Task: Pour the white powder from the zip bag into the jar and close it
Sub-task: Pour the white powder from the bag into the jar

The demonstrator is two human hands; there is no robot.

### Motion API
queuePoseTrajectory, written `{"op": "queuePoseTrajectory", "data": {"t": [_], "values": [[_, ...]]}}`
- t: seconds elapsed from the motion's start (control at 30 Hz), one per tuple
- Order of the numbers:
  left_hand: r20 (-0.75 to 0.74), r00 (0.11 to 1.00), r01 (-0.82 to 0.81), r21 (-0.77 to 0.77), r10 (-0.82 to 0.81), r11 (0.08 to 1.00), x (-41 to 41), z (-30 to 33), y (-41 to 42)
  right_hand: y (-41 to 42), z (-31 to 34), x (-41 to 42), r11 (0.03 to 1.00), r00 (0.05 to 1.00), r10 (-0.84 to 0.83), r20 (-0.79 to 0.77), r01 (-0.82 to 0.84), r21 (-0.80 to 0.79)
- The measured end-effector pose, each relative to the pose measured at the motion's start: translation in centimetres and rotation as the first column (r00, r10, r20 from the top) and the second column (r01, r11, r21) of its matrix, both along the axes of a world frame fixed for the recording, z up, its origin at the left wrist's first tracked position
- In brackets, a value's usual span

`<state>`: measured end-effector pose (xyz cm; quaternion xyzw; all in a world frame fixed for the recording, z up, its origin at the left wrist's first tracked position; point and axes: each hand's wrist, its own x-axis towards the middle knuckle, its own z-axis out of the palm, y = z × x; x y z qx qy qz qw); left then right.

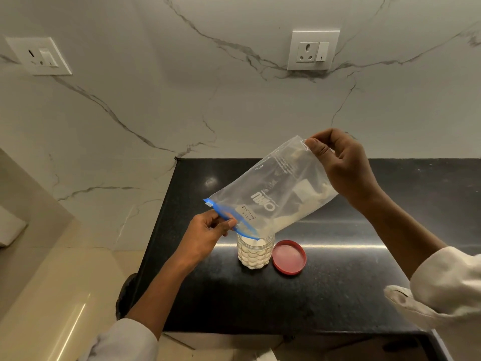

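Observation:
A clear zip bag with a blue zip strip hangs tilted, mouth down, over an open clear jar on the black counter. My left hand pinches the blue strip at the bag's mouth, just left of the jar's rim. My right hand pinches the bag's raised bottom corner, up and to the right. White powder lies along the bag's lower edge and runs toward the mouth. The jar is nearly full of white powder. Its red lid lies flat on the counter, touching the jar's right side.
The black counter ends at a front edge near me and a left edge beside the beige floor. A marble wall behind carries two white switch sockets. A dark round object sits at the counter's left edge.

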<state>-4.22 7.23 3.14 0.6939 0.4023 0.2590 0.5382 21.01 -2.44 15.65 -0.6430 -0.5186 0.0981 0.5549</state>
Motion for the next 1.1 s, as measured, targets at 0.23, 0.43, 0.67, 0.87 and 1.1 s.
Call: {"op": "queuePoseTrajectory", "data": {"t": [0.23,0.43,0.67,0.87,1.1], "values": [[0.032,0.999,-0.013,-0.016,0.014,1.000,-0.1,-0.1,-0.2,0.2,0.0,-0.1,1.000,0.999,-0.001,0.051,0.001,-0.010],[0.025,1.000,-0.014,-0.013,0.014,1.000,-0.1,-0.2,-0.2,0.3,-0.4,-0.6,1.000,0.999,-0.021,0.045,0.021,-0.006],[0.027,1.000,-0.011,-0.026,0.012,1.000,-0.2,-0.4,-0.2,0.3,-0.4,-1.0,0.999,0.999,-0.031,0.036,0.031,0.018],[-0.003,1.000,-0.010,-0.034,0.010,0.999,0.0,-0.5,-0.5,0.2,-0.5,-1.2,0.999,0.999,-0.041,-0.026,0.042,0.035],[0.022,0.999,-0.024,-0.024,0.025,0.999,0.0,-0.3,-0.5,-0.1,-0.6,-1.2,0.997,0.999,-0.041,-0.031,0.043,0.066]]}}
